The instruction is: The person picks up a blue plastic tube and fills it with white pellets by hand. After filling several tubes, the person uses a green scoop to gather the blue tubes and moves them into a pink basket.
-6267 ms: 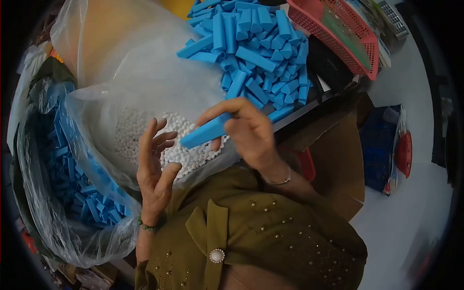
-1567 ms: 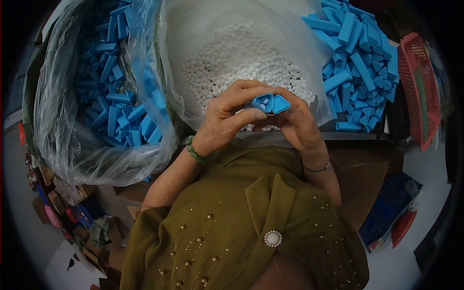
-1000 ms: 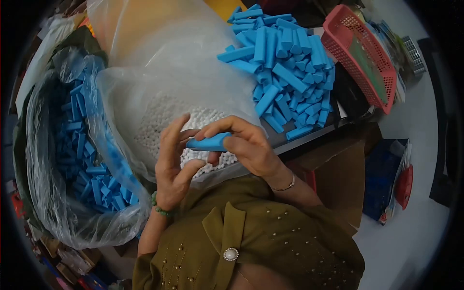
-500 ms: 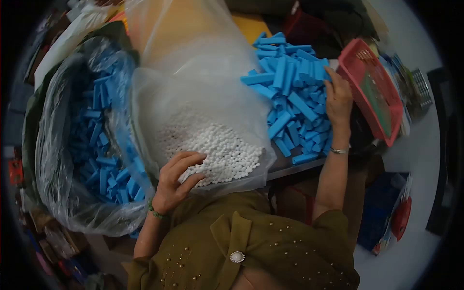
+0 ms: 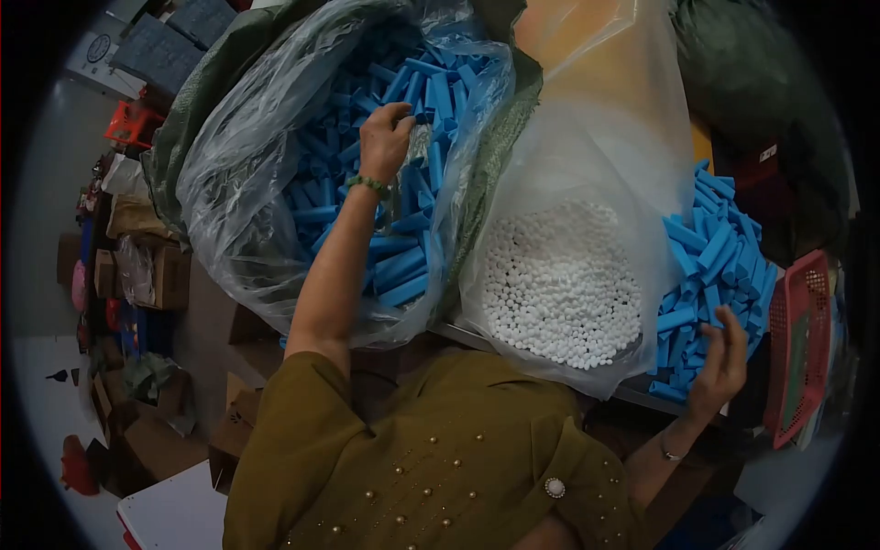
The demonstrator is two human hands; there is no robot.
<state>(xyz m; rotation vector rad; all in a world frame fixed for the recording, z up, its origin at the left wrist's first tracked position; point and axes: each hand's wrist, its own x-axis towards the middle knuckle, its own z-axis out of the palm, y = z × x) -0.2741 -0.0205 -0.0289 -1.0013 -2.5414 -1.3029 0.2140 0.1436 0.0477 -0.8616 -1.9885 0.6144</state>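
Observation:
My left hand (image 5: 385,142), with a green bead bracelet at the wrist, is over a large plastic-lined sack (image 5: 220,174) of slim blue bars (image 5: 401,266). Its fingers are loosely bent and the thumb stands apart; a dark blue piece is by the fingertips, and I see no firm hold on it. My right hand (image 5: 720,371) is open at the near edge of a heap of blue bars (image 5: 706,247), fingers bent and apart, nothing visible in them. Between the hands, small white beads (image 5: 559,284) lie in a clear plastic bag (image 5: 596,156).
A red plastic basket (image 5: 797,339) stands tilted right of the heap. Cardboard boxes (image 5: 165,275) and a red crate (image 5: 133,124) are at the left. A dark green sack (image 5: 752,101) lies at the back right.
The view has swung left. My left hand has gone from over the white beads to the sack of blue bars. My right hand has drawn back from the heap's far side to its near edge.

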